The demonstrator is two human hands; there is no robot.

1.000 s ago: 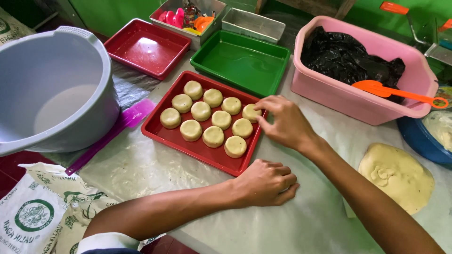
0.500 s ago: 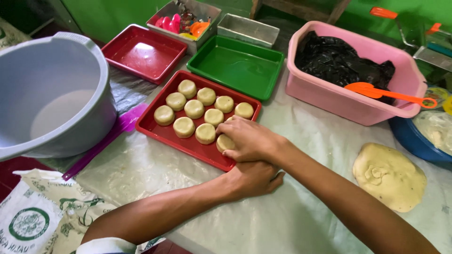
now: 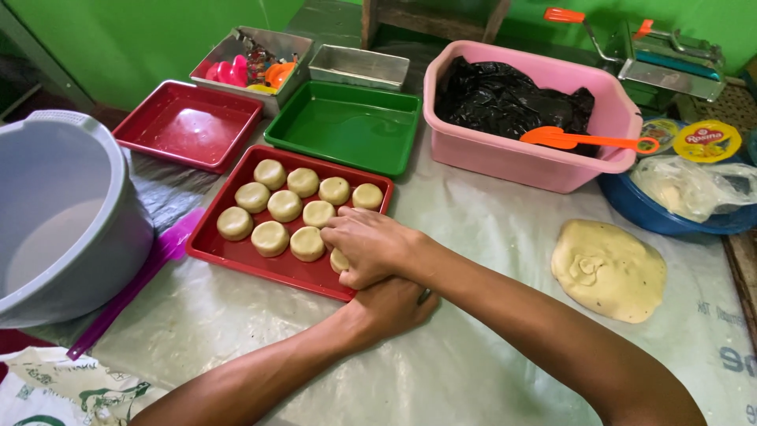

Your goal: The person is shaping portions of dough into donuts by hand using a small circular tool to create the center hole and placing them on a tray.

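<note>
A red tray [image 3: 260, 264] holds several round, flattened dough pieces [image 3: 285, 205] in rows. My right hand [image 3: 371, 244] lies over the tray's near right corner, its fingers curled on a dough round [image 3: 341, 260] that is mostly hidden under it. My left hand [image 3: 390, 304] rests on the plastic-covered table just below the tray's edge, fingers closed, partly tucked under my right wrist. A flat slab of pale dough [image 3: 609, 270] lies on the table to the right.
A grey bucket [image 3: 63, 213] stands at the left with a purple spatula [image 3: 134, 284] beside it. Behind are an empty red tray [image 3: 185, 126], a green tray [image 3: 347, 126], a metal pan [image 3: 359, 67], and a pink tub [image 3: 512, 162] with an orange spatula [image 3: 583, 140]. A blue bowl [image 3: 646, 213] sits right.
My right hand has moved from the tray's far right corner down to its near right corner and settled on a dough round there. My left hand stayed by the tray's edge.
</note>
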